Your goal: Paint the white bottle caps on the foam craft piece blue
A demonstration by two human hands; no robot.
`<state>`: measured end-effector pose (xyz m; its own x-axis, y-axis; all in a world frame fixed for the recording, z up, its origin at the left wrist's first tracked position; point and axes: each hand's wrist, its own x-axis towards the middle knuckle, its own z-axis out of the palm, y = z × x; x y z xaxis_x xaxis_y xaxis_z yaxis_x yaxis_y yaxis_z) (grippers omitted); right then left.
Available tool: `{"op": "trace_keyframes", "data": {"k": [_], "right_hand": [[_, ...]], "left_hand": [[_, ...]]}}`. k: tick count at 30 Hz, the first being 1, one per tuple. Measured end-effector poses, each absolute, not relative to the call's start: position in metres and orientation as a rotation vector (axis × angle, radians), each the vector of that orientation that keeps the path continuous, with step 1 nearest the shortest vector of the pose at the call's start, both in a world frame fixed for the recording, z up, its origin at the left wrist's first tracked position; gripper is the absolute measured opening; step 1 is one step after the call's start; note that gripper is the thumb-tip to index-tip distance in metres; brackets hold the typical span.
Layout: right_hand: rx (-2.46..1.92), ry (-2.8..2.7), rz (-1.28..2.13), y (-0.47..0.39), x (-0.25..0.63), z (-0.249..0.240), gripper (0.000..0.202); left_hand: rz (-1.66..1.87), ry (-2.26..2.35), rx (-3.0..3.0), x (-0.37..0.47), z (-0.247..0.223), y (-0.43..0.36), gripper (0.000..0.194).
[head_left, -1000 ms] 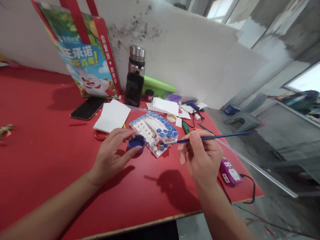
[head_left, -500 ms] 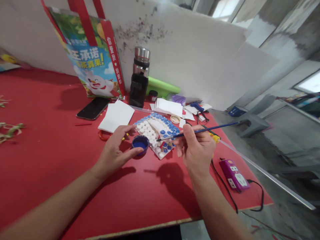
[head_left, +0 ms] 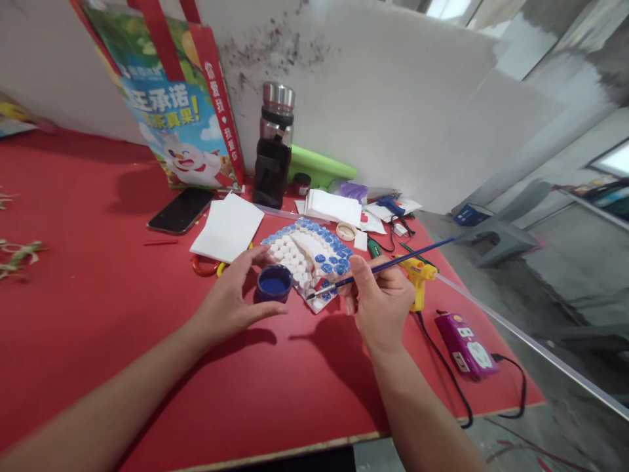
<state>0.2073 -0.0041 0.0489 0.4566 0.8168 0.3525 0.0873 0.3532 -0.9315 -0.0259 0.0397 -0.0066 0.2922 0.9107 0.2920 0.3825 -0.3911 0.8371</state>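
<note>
A blue-handled paintbrush (head_left: 386, 264) is pinched in my right hand (head_left: 386, 305), its dark tip slanting down to the left over the near edge of a fan-shaped craft piece (head_left: 299, 252). White round pieces cover much of that fan; its far rim and right side are painted blue. My left hand (head_left: 228, 292) curves around the left of a small jar of blue paint (head_left: 274, 285), thumb and fingers spread apart. Its thumb lies in front of the jar; whether any finger touches the jar, I cannot tell.
Behind stand a bottle (head_left: 275, 151) and a printed bag (head_left: 177, 111). A phone (head_left: 181, 210) and white paper (head_left: 227, 226) lie left. To the right are a yellow glue gun (head_left: 417, 278) with a cord, a clear stick (head_left: 515, 334) and a purple power strip (head_left: 466, 345).
My right hand has lowered slightly with the paintbrush, its tip nearer the fan's bottom edge. My left thumb has moved down and away from the paint jar's rim. The view has shifted a little.
</note>
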Motion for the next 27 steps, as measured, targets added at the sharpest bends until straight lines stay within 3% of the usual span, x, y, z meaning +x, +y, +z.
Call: {"op": "trace_keyframes", "data": {"k": [5, 9, 20, 27], "right_hand": [[-1.144, -1.03, 0.55, -0.006, 0.212, 0.045, 0.053], [-1.136, -1.043, 0.534, -0.007, 0.215, 0.044, 0.051], [-1.095, -1.015, 0.445, -0.005, 0.219, 0.046, 0.042], [-1.015, -1.107, 0.522, -0.009, 0.217, 0.047, 0.033]], "left_hand": [[0.921, 1.179, 1.891, -0.027, -0.012, 0.042, 0.113], [0.844, 1.234, 1.965, -0.028, -0.016, 0.043, 0.118], [0.786, 1.258, 1.875, -0.019, -0.001, 0.035, 0.108], [0.892, 1.176, 2.005, -0.016, -0.006, 0.033, 0.087]]}}
